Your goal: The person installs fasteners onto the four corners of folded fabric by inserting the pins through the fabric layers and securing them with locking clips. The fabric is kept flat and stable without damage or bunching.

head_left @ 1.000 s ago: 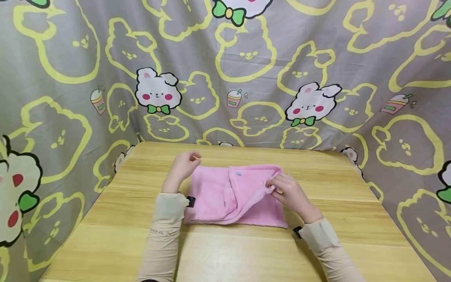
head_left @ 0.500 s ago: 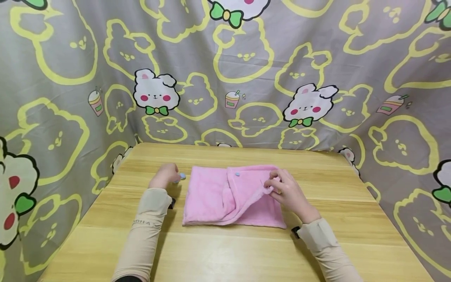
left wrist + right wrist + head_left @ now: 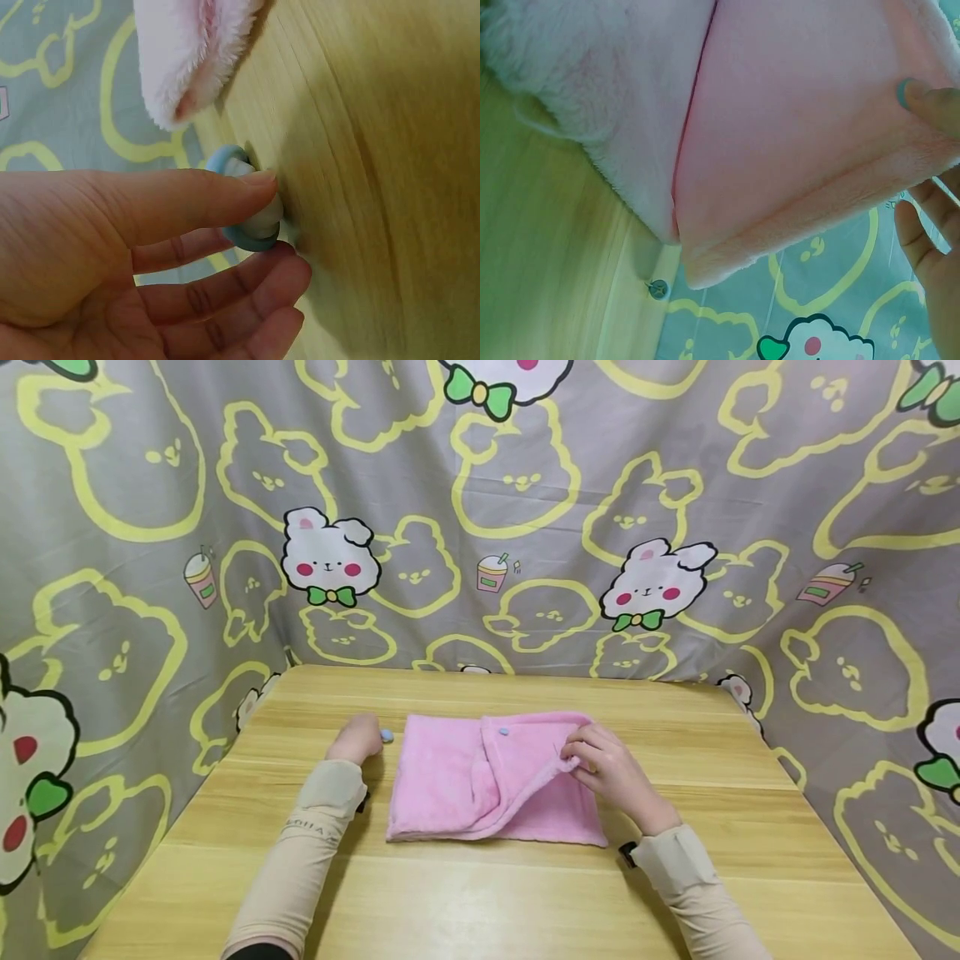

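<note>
My left hand (image 3: 356, 739) is at the left of a folded pink fleece cloth (image 3: 442, 768), low over the table. In the left wrist view, its thumb and fingertips pinch a small spool (image 3: 264, 216) with pale blue rims and a white middle. At the cloth's right side my right hand (image 3: 615, 772) holds up the edge of the upper layer. A thin dark line shows near its fingertips. A light blue button (image 3: 504, 732) lies on the cloth near its back edge. A pale blue curved edge (image 3: 904, 94) shows at my right thumb tip in the right wrist view.
The wooden table (image 3: 480, 902) extends around the cloth. A grey curtain (image 3: 420, 468) with yellow outlines and white rabbits hangs behind it and along both sides. A small round greyish thing (image 3: 658, 289) appears near the table's edge in the right wrist view.
My left hand has gone from above the cloth's back left corner down to the table at its left, and has taken hold of the spool. My right hand keeps its hold on the cloth.
</note>
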`<state>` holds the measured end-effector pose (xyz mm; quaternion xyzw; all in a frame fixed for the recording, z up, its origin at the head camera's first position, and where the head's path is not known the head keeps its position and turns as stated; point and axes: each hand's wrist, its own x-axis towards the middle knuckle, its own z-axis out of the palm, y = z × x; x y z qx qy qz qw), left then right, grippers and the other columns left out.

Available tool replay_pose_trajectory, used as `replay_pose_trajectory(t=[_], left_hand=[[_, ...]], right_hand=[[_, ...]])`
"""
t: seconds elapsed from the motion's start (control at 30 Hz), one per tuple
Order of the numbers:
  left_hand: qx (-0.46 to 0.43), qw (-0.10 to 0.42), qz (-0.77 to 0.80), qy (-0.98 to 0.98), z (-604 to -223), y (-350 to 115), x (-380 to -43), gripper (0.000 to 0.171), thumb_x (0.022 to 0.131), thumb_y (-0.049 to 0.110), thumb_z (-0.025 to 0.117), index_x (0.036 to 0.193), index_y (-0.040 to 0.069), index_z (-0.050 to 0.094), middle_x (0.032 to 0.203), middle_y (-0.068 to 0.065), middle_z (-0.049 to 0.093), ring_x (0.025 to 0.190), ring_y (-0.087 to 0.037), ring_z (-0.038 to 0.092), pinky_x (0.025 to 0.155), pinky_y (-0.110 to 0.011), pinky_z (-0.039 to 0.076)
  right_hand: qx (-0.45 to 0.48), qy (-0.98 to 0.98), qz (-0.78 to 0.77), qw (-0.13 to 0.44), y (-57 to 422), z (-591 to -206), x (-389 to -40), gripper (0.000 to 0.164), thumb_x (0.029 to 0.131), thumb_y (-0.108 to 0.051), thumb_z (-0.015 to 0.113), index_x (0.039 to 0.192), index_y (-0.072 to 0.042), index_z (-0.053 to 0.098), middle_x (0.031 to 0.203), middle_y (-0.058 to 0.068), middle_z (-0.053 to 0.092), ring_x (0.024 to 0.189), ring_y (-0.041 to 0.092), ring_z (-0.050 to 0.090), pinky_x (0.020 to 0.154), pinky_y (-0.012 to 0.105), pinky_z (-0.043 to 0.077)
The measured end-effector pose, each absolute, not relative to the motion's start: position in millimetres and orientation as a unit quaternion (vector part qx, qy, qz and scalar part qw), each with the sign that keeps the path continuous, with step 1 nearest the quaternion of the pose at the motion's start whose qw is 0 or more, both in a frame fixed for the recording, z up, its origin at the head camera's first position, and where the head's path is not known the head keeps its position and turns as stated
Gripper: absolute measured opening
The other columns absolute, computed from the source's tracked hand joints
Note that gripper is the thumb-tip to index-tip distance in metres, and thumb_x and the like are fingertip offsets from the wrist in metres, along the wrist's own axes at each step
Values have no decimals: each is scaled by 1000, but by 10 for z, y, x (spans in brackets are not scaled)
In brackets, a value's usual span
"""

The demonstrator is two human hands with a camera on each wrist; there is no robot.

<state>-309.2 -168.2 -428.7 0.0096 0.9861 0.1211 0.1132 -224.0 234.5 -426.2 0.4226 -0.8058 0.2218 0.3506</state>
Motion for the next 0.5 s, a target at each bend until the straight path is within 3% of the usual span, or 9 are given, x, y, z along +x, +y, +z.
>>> replay_pose_trajectory(t=[0.27,0.5], left_hand=[[10,88,159,983,-4160,-1668,-2931,12,79,13,59,77,3,54,74,-9,48,64,-21,43,53,-29,36],[73,15,195,978,-3859,-1326,-2753,14,82,16,57,84,3,61,78,-8,62,68,-20,53,61,-31,44]], right_hand=[[419,-813,216,341,2333,-4271,-2224,19,66,-3,70,82,-11,63,88,-1,60,86,16,53,82,27,41],[419,-813,216,341,2334,-4264,-2228,20,65,-4,72,82,-11,63,88,-1,60,84,15,52,80,25,41]])
